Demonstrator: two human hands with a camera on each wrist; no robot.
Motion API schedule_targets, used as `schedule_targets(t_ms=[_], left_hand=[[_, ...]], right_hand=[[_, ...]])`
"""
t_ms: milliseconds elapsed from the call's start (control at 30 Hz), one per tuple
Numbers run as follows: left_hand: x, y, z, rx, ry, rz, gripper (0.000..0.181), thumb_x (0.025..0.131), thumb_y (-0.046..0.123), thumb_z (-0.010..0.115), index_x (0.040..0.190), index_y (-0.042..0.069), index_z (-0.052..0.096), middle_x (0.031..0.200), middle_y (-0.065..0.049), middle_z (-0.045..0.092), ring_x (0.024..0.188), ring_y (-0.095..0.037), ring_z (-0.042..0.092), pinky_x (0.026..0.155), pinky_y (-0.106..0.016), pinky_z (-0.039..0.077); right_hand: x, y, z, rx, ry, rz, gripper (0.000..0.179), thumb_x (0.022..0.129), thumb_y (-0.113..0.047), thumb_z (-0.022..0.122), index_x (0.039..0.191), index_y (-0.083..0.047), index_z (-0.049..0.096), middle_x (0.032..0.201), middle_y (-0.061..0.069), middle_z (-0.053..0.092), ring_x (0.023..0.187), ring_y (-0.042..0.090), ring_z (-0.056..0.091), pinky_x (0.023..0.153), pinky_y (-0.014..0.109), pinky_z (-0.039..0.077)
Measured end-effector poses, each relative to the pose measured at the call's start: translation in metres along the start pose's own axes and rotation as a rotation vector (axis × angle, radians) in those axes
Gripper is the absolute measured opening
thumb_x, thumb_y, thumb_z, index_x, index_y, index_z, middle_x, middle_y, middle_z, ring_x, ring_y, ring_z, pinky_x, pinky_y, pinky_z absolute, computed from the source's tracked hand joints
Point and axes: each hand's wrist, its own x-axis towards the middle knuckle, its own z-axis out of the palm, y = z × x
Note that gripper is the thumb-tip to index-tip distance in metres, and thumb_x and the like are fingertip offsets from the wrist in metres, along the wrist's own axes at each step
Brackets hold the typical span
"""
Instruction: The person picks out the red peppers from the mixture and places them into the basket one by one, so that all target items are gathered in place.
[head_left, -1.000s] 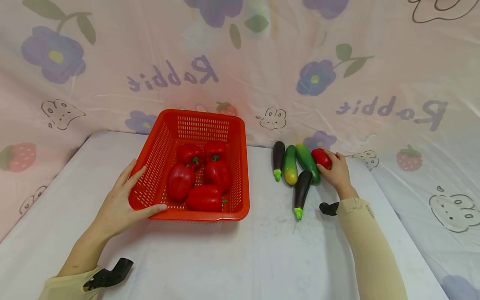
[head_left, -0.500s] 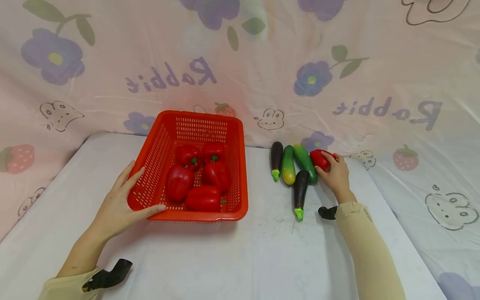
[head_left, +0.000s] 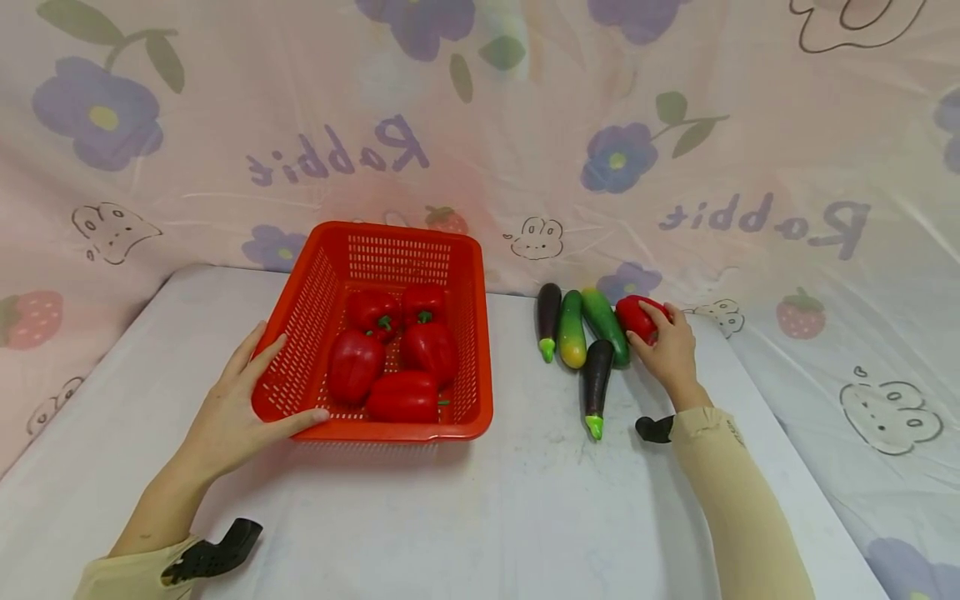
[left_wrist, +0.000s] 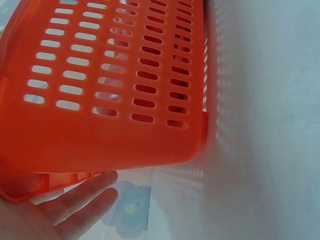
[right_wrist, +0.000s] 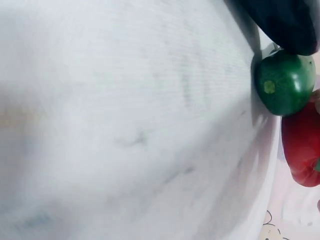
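My left hand (head_left: 232,408) rests at the near left corner of an orange-red plastic basket (head_left: 360,430), its fingers extended along the left rim and its thumb over the front rim. Inside the basket lie several red bell peppers (head_left: 357,367). At the far right of the table, my right hand (head_left: 671,350) holds another red bell pepper (head_left: 632,315) between thumb and fingers. That pepper sits right beside a green cucumber (head_left: 606,325). In the right wrist view, the pepper (right_wrist: 301,147) shows at the right edge, touching or very near the cucumber (right_wrist: 287,82); most of the hand is out of frame.
Left of the held pepper lie a yellow-tipped cucumber (head_left: 572,329) and a dark eggplant (head_left: 549,317). A second eggplant (head_left: 597,379) lies nearer. The white table (head_left: 525,517) ends at a printed cloth backdrop (head_left: 525,150).
The whole head view has shifted slightly. My left hand stays at the basket corner, and my right hand stays at the pepper with its wrist turned slightly.
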Motion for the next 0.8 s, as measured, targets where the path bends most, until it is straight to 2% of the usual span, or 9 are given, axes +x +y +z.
schedule_targets(t_ms=[433, 633, 800], left_hand=[[0.0, 0.0, 0.0, -0.005, -0.001, -0.002, 0.106, 0.07, 0.045, 0.082, 0.152, 0.009, 0.025, 0.162, -0.007, 0.005, 0.134, -0.051, 0.028, 0.09, -0.076, 0.032], [0.0, 0.0, 0.0, -0.006, -0.004, -0.004, 0.106, 0.07, 0.045, 0.082, 0.152, 0.008, 0.025, 0.162, -0.007, 0.005, 0.134, -0.052, 0.028, 0.09, -0.076, 0.032], [0.0, 0.0, 0.0, -0.003, -0.008, -0.004, 0.106, 0.071, 0.046, 0.081, 0.152, 0.008, 0.024, 0.162, -0.007, 0.004, 0.135, -0.052, 0.026, 0.089, -0.076, 0.031]], right_hand=[[0.003, -0.013, -0.01, 0.005, 0.042, -0.018, 0.058, 0.086, -0.016, 0.069, 0.139, -0.009, 0.047, 0.145, 0.029, 0.033, 0.128, 0.051, 0.034, 0.101, 0.07, 0.032], [0.009, -0.019, -0.01, 0.007, 0.083, -0.066, 0.056, 0.086, -0.016, 0.07, 0.137, -0.007, 0.049, 0.142, 0.03, 0.036, 0.128, 0.05, 0.035, 0.103, 0.068, 0.031], [0.013, -0.027, -0.011, 0.005, 0.081, -0.085, 0.057, 0.086, -0.016, 0.07, 0.138, -0.007, 0.049, 0.143, 0.029, 0.035, 0.128, 0.049, 0.035, 0.103, 0.067, 0.031]])
